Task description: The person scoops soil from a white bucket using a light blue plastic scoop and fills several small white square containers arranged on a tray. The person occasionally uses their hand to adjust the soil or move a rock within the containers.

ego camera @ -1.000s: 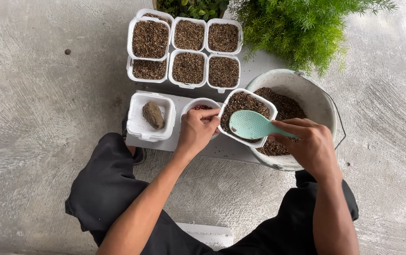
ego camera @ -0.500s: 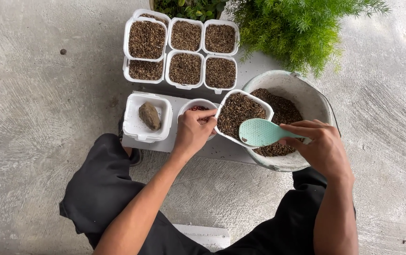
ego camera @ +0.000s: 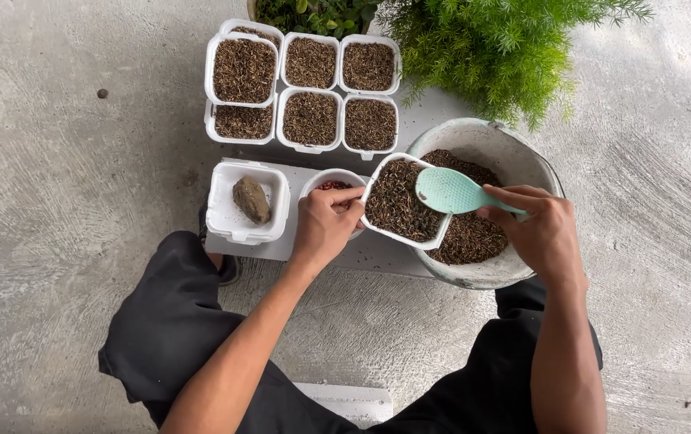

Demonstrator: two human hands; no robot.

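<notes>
Tilting over the bucket (ego camera: 474,137), the filled pot (ego camera: 400,201) is pinched by the left hand (ego camera: 325,229); soil could be spilled outside the bucket if it is tipped further by the spoon (ego camera: 450,191) clasped in the right hand (ego camera: 542,233).

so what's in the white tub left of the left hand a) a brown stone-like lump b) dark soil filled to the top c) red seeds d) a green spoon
a: the white tub just left of the left hand holds only a single brown lump that looks like a stone.
</notes>
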